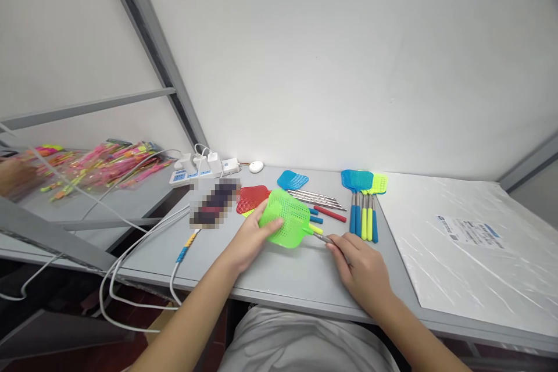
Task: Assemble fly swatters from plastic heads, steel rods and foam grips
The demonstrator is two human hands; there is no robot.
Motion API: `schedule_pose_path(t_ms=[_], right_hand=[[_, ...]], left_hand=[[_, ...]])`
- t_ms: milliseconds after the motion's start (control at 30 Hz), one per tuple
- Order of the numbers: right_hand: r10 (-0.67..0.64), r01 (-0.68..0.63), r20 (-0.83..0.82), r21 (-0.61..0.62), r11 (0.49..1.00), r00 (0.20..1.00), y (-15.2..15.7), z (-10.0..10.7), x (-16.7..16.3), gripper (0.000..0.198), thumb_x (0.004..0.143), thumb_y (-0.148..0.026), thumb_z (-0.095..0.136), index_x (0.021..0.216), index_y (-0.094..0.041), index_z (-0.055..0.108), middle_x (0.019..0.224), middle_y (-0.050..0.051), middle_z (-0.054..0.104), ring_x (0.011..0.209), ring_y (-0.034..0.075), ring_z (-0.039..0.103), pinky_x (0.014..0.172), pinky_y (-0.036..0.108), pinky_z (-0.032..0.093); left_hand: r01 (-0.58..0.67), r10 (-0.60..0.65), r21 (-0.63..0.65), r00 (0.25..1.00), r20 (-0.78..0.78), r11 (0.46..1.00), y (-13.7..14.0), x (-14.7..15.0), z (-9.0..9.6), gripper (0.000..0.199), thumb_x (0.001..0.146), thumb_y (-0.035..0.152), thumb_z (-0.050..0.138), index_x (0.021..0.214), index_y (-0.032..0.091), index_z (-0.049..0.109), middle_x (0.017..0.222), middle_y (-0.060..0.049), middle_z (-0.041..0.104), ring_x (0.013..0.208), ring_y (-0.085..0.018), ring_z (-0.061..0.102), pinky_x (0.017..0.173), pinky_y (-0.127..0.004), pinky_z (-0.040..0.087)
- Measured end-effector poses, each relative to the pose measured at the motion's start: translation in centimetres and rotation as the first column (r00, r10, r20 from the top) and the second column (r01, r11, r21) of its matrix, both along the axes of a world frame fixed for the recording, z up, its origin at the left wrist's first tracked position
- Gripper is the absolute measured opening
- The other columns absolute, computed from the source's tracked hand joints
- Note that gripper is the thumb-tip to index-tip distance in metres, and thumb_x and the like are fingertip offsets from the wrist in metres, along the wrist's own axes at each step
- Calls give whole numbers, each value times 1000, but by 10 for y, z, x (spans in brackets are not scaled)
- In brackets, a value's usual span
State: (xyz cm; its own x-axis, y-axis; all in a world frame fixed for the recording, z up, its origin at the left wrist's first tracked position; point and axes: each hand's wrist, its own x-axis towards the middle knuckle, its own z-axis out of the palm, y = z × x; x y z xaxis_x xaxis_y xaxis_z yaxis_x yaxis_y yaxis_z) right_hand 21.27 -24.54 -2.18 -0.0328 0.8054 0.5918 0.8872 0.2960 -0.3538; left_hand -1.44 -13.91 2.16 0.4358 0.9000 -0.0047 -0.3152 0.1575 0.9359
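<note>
My left hand (249, 239) grips the left edge of a bright green fly swatter head (288, 221), thumb on top. My right hand (361, 270) is closed around a metal rod (321, 237) that meets the head's neck; its far end is hidden in my fingers. Behind the green head lie a red swatter head (253, 199), a blue swatter head (293, 179) and several bare metal rods (316, 197). A red handle sleeve (330, 214) lies beside blue and yellow ones, partly covered. To the right, several swatters with handles (364, 218) lie in a row.
A white wrapped board (462, 267) with a label covers the table's right. At left are a power strip (181, 177), white cables, a blurred-out object (213, 206) and a metal frame post (56, 229). Beyond it, another person's hand (17, 177) is near colourful bagged items (108, 163).
</note>
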Motion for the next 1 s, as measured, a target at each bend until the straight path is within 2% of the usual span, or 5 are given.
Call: schedule_pose_path(t_ms=[100, 367, 733, 900, 1000], right_hand=[[-73, 74, -68, 15, 997, 995, 2, 1, -1, 25, 98, -25, 45, 115, -20, 63, 85, 4, 61, 78, 16, 58, 68, 27, 42], [-114, 116, -118, 7, 993, 986, 3, 6, 2, 28, 97, -24, 46, 123, -21, 58, 90, 3, 62, 76, 15, 59, 67, 26, 43], [128, -128, 5, 29, 991, 992, -8, -1, -5, 19, 96, -20, 48, 110, -18, 60, 69, 0, 59, 57, 13, 54, 54, 25, 37], [181, -223, -343, -86, 971, 922, -22, 17, -18, 17, 95, -25, 50, 106, -19, 62, 82, 2, 67, 68, 13, 60, 63, 23, 43], [71, -357, -605, -367, 859, 793, -26, 39, -21, 25, 95, -39, 50, 87, -20, 65, 73, 0, 60, 69, 13, 55, 61, 22, 41]], left_hand=[[-31, 83, -190, 959, 270, 981, 10, 26, -3, 42, 81, 47, 67, 114, 20, 64, 117, -9, 68, 103, -26, 65, 89, -39, 52], [-207, 228, -98, 912, 342, 973, -25, 116, 7, 34, 85, 46, 63, 95, 13, 65, 85, -10, 73, 83, -21, 70, 75, -32, 53], [-467, 495, -166, 803, 332, 869, -35, 74, -2, 32, 86, 42, 64, 105, 16, 63, 82, -6, 71, 77, -19, 70, 72, -32, 54], [-479, 487, -102, 829, 274, 872, -51, 71, 2, 32, 88, 44, 60, 90, 13, 67, 72, -8, 71, 80, -22, 70, 68, -30, 53], [-493, 506, -120, 822, 259, 862, -53, 69, 1, 33, 87, 45, 61, 83, 13, 69, 67, -8, 71, 87, -23, 69, 65, -29, 52]])
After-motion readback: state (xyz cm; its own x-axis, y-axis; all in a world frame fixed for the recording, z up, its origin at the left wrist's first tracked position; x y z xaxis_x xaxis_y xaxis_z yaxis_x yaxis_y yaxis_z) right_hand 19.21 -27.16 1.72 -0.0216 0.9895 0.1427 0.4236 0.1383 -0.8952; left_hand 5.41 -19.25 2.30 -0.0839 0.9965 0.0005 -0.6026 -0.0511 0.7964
